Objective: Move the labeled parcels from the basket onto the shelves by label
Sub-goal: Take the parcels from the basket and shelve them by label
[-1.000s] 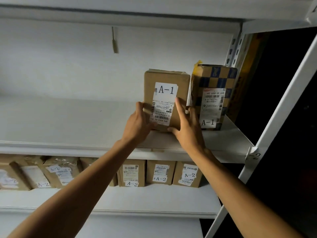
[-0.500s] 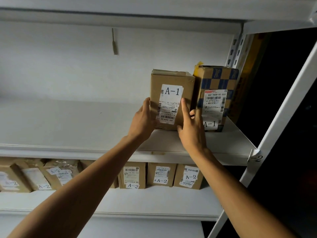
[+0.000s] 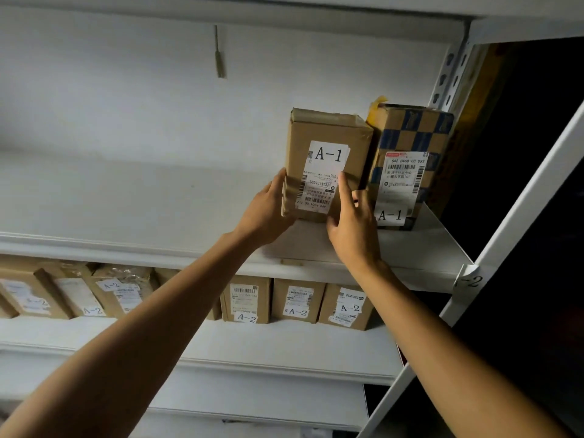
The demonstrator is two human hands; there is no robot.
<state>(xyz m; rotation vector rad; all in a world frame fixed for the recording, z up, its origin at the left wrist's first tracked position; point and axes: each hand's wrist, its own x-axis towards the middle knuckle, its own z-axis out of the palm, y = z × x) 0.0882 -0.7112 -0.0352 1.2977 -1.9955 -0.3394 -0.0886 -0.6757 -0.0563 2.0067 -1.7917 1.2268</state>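
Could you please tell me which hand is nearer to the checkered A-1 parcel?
Right. The right hand lies just beside the checkered A-1 parcel; the left hand is across the plain A-1 parcel.

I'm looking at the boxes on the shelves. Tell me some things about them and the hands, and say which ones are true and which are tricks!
1. The plain brown parcel between the hands says A-1. True.
2. The left hand is empty and hangs far from the parcel. False: it holds the parcel's left edge.
3. A checkered parcel stands right of the brown one. True.
4. The checkered parcel says A-2. False: its label reads A-1.
5. The boxes on the lower shelf say A-2. True, for those whose labels can be read.
6. The right hand rests on the lower shelf. False: it touches the brown parcel's front.
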